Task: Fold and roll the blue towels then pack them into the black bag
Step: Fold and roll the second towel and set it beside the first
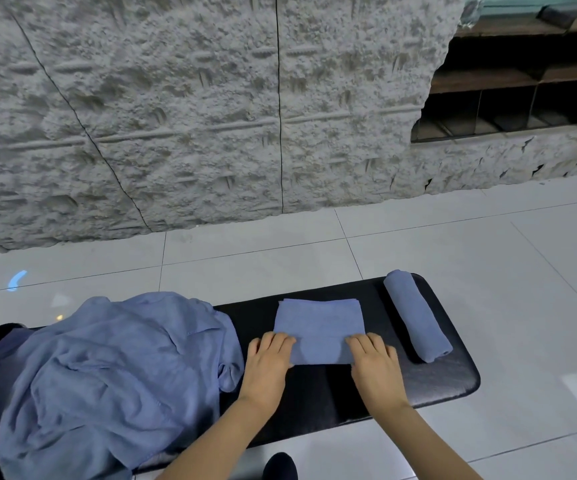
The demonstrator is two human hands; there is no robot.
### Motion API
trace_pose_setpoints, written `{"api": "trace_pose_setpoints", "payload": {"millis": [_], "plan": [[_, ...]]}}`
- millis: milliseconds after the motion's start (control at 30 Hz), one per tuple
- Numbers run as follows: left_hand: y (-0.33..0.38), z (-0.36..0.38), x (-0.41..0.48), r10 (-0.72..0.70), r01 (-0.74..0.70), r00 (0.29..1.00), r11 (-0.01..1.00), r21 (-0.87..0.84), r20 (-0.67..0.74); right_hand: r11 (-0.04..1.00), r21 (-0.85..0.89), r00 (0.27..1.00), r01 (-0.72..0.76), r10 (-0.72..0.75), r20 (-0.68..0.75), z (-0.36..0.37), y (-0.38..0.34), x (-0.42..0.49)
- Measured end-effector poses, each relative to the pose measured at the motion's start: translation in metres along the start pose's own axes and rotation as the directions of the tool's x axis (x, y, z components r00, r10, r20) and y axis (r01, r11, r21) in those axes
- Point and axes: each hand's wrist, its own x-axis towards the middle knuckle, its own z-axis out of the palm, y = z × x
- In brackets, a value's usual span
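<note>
A folded blue towel (319,323) lies flat on the black padded bench (349,400). Its near edge is turned up into a short roll. My left hand (269,358) grips the left end of that rolled edge, fingers curled over it. My right hand (373,358) grips the right end the same way. A finished rolled blue towel (415,315) lies at the bench's right end. A loose heap of blue towels (107,375) covers the bench's left part. No black bag can be made out.
White floor tiles (488,271) surround the bench. A rough grey stone wall (211,116) rises behind it, with dark wooden shelving (509,98) at the upper right. A dark rounded thing (280,465) shows at the bottom edge.
</note>
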Motion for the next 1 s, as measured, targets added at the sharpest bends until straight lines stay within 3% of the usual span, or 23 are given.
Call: {"api": "trace_pose_setpoints", "payload": {"millis": [133,200,333,400,467,500,567,700,767,800,1000], "plan": [[-0.004,-0.012,0.008,0.008,-0.006,0.996,1.000,-0.024,0.083,0.995,0.096,0.994,-0.019,0.009,0.109,-0.015,0.004,0.000],[-0.010,-0.018,0.008,0.006,0.008,0.982,0.997,-0.074,0.191,0.984,0.175,0.975,-0.039,-0.001,0.221,-0.015,0.015,-0.009],[-0.011,-0.028,0.010,-0.091,0.183,0.877,0.971,-0.153,0.472,0.865,0.442,0.889,-0.238,0.010,0.458,-0.018,0.030,-0.011],[-0.002,-0.030,0.015,-0.192,0.283,0.891,0.943,-0.173,0.412,0.888,0.395,0.905,-0.235,0.052,0.423,-0.019,0.030,-0.002],[0.005,-0.028,0.020,-0.283,0.314,0.944,0.929,-0.196,0.168,0.954,0.238,0.967,-0.183,0.131,0.218,-0.022,0.020,0.008],[0.009,-0.028,0.021,-0.273,0.278,0.961,0.936,-0.214,0.052,0.979,0.164,0.991,-0.121,0.109,0.081,-0.025,0.012,0.010],[0.014,-0.028,0.017,-0.147,0.138,0.989,0.973,-0.184,-0.035,0.997,0.073,1.000,0.002,-0.001,-0.010,-0.020,0.001,0.006],[0.009,-0.005,0.000,0.131,-0.137,0.988,0.988,-0.066,-0.087,0.979,0.025,0.973,0.201,-0.197,-0.117,0.002,-0.001,-0.017],[0.005,0.005,-0.007,0.213,-0.214,0.973,0.977,-0.008,-0.091,0.976,-0.024,0.973,0.217,-0.218,-0.079,0.007,0.002,-0.023],[0.004,0.007,-0.006,0.224,-0.224,0.974,0.975,0.006,-0.020,0.978,-0.054,0.978,0.203,-0.205,-0.039,0.008,0.002,-0.022],[0.004,-0.017,0.036,0.107,-0.124,0.989,0.976,0.181,0.100,0.999,-0.043,0.999,0.003,-0.001,0.043,-0.008,-0.013,0.007]]}}
